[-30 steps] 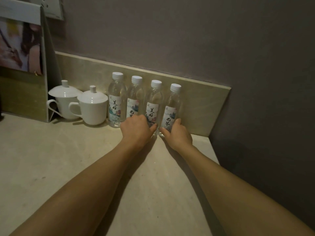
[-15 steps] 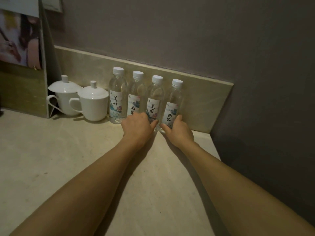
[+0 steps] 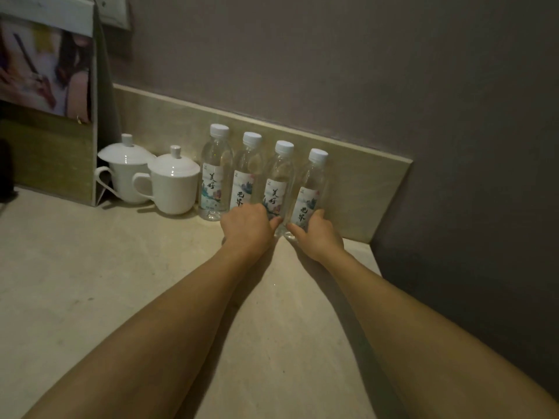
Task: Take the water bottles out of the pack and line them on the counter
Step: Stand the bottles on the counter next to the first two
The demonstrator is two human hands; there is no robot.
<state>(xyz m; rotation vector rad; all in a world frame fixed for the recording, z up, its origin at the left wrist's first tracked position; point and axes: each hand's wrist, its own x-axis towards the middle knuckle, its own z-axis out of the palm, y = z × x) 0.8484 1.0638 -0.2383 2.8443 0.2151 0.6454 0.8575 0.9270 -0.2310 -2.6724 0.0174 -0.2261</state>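
Four clear water bottles with white caps are standing upright in a row on the pale stone counter (image 3: 75,297), backed close against the low stone upstand (image 3: 363,189) under the grey wall (image 3: 332,71). The first bottle (image 3: 215,173) is standing just beside the cups with no hand on it. The left hand (image 3: 246,226) is reaching over the base of the second bottle (image 3: 246,176), its fingers curling forward and hiding the bottle's foot, while its thumb is lying against the lower part of the third bottle (image 3: 279,184); in this dim light the grip seems to be closing on the second bottle, though the fingertips are hidden behind the knuckles. The right hand (image 3: 317,234) is wrapping round the bottom of the fourth bottle (image 3: 311,189), thumb pressing on the near left of it and fingers curling round its right side. Both forearms are stretching out over the counter. To the left of the row two white lidded cups are sitting side by side, the nearer cup (image 3: 174,186) almost touching the first bottle and the farther cup (image 3: 127,173) partly tucked behind a folded standing card (image 3: 45,86) with a blurred printed picture.
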